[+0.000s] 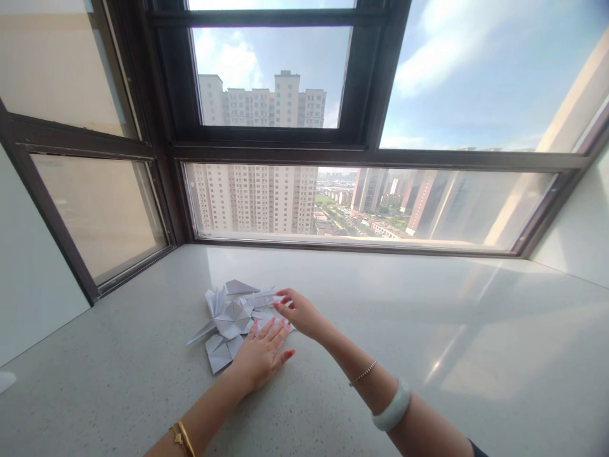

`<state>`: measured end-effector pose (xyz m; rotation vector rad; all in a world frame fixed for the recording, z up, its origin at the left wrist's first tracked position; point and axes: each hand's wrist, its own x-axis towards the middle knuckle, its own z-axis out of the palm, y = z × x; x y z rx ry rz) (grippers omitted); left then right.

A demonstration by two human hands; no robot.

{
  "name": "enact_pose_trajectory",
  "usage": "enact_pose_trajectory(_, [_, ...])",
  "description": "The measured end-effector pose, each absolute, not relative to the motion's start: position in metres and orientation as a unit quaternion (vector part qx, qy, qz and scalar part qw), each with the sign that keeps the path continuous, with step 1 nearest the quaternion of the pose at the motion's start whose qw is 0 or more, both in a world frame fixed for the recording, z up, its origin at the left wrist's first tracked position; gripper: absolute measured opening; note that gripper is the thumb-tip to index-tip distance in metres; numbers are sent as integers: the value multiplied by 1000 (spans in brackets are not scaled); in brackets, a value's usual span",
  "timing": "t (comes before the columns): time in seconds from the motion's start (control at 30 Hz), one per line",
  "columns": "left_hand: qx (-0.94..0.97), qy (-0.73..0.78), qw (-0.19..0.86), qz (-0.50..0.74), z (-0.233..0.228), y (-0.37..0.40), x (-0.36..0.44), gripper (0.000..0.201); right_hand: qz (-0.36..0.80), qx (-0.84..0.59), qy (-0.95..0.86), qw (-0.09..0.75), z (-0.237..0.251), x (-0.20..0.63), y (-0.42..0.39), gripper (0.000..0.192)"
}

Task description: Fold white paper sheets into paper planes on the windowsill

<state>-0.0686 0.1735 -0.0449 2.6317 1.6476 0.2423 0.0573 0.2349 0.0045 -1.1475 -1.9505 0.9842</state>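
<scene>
A loose pile of folded white paper pieces [233,318] lies on the pale sill. Some are pointed and some boxy, stacked at different angles. My left hand [261,355] rests palm down at the pile's near right edge, fingers spread over the paper and thumb out to the right. Curved over the pile's right side is my right hand [302,312], its fingertips apart and at the edge of the folded papers. Whether those fingertips touch a sheet is hard to make out. Part of the paper is hidden under my left fingers.
The speckled stone sill [380,355] extends to both sides. A dark window frame [285,154] borders its back, with a side window [99,216] on the left. Tall buildings stand outside. A small white object [6,381] shows at the far left edge.
</scene>
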Motion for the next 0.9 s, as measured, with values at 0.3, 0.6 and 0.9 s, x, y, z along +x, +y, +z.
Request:
enact_pose_trajectory(0.3, [823,565,27,51,-37,178,-112,59,331,-482,-741,329,-8,178,190,29])
enact_pose_trajectory(0.6, [849,523,-11,70,-45,188,-83,59,329,-524,-672,407,-35,223,189,32])
enact_pose_trajectory(0.9, [842,536,-27,53,-49,193,-98,52,307,-538,-679,394,-40,222,186,26])
